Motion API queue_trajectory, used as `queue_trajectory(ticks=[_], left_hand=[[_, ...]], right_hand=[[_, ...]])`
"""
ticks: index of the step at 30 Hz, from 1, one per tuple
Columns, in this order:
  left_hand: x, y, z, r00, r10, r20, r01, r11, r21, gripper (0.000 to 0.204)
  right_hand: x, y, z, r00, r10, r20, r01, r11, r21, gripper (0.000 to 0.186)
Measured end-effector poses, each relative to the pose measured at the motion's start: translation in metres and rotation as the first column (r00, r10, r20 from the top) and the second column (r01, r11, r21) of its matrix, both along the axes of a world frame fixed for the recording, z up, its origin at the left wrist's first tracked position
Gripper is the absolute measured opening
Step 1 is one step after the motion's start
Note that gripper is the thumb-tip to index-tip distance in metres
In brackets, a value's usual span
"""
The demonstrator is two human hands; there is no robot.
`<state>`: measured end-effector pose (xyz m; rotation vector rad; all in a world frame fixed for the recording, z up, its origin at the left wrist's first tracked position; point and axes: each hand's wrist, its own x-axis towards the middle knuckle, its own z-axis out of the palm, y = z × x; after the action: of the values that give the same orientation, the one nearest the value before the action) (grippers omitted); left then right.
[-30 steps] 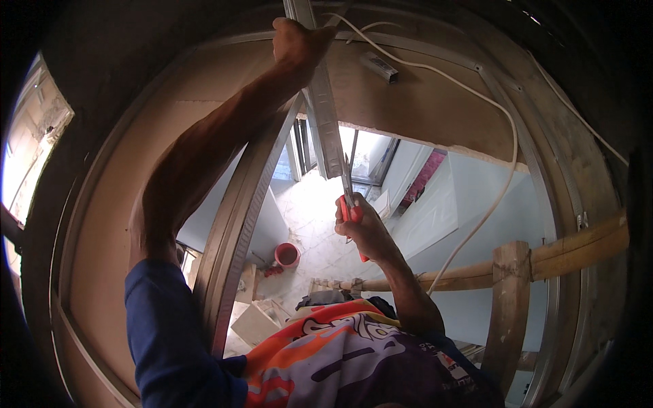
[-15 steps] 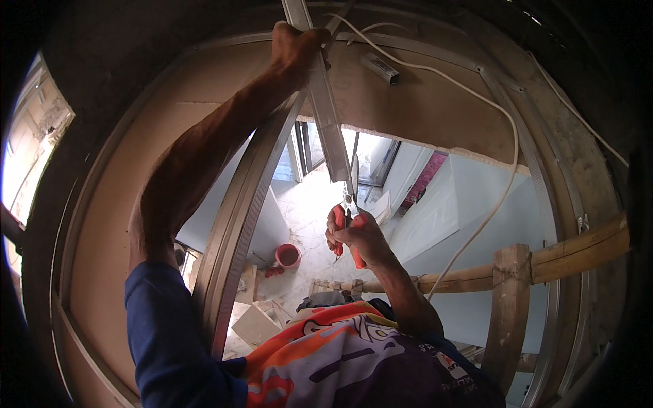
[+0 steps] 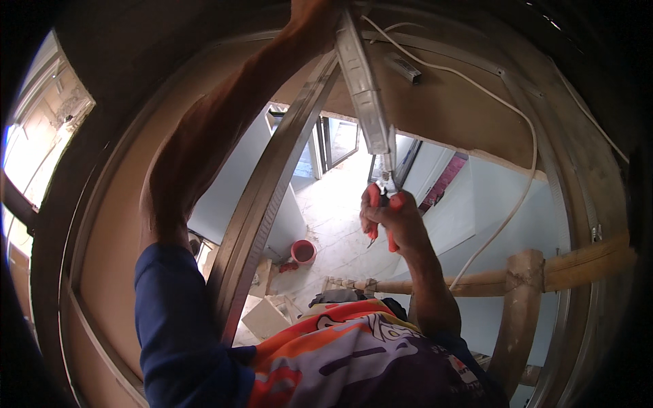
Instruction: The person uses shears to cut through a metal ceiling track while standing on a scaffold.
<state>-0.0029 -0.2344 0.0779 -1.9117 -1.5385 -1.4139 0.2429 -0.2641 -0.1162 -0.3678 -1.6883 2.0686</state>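
Note:
At the top of the view, my left hand [image 3: 318, 20] is closed around the upper part of a grey metal channel [image 3: 363, 78]. The channel slants down toward the middle. Just below its lower end, my right hand [image 3: 403, 216] grips tin snips [image 3: 386, 183] with red handles. Their metal jaws sit at the channel's lower end; whether they bite on the metal I cannot make out. The fingertips of my left hand are partly cut off by the view's upper edge.
A long metal profile [image 3: 272, 177] runs diagonally beside my left arm. A white cable [image 3: 530, 143] loops down on the right. A short metal piece [image 3: 404, 69] lies on the brown board [image 3: 469, 102]. Wooden poles [image 3: 578, 262] stand at right. Far below, a red bucket [image 3: 303, 252] rests on the floor.
The view has shifted, and both hands with the channel and snips now appear higher and further right. The snips stay at the channel's lower end.

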Motion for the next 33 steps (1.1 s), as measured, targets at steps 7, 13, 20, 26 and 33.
queue_trajectory(ticks=[7, 13, 20, 26, 33], left_hand=[[0.016, 0.015, 0.003, 0.683, -0.139, 0.717, 0.190, 0.982, 0.009, 0.017], [0.026, -0.002, -0.004, 0.510, -0.172, 0.843, 0.222, 0.973, 0.064, 0.019], [0.020, 0.003, -0.014, 0.502, -0.280, 0.818, 0.348, 0.932, 0.105, 0.015], [0.030, 0.010, -0.019, 0.475, -0.280, 0.834, 0.381, 0.920, 0.092, 0.013], [0.023, 0.005, -0.025, 0.431, -0.306, 0.849, 0.403, 0.907, 0.123, 0.015]], right_hand=[[0.009, 0.006, 0.012, 0.996, 0.017, -0.088, -0.017, 1.000, -0.007, 0.013], [0.009, 0.006, 0.017, 0.999, 0.033, 0.028, -0.034, 0.999, 0.043, 0.005], [0.008, 0.005, 0.003, 0.997, 0.058, 0.047, -0.056, 0.998, -0.040, 0.005], [0.008, 0.003, -0.005, 0.997, 0.049, 0.051, -0.047, 0.998, -0.040, 0.007], [0.007, -0.005, -0.007, 0.997, 0.046, 0.068, -0.042, 0.998, -0.051, 0.006]])
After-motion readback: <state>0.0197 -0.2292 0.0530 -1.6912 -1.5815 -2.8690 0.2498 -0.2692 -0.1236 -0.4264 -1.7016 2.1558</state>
